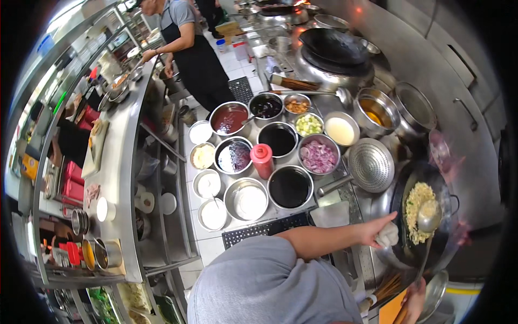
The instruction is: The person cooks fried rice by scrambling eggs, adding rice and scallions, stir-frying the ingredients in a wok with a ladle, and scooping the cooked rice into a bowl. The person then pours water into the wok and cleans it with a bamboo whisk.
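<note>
My left hand [379,232] grips a folded pale cloth [388,235] at the near rim of a dark wok [441,247]. Fried rice with green bits [415,198] lies in the wok. Below, at the lower right, my right hand [413,299] is closed around the wooden handle of a metal ladle [429,216]. The ladle's bowl rests on the rice, with some rice in it. Left of the wok lies a perforated metal skimmer [371,165].
Metal pots of dark sauce [290,187], a bowl of chopped red onion [319,156] and a red squeeze bottle [262,161] stand left of the wok. Bamboo brushes [384,287] lie near the stove. A person in a black apron [198,60] works at the steel counter [125,162].
</note>
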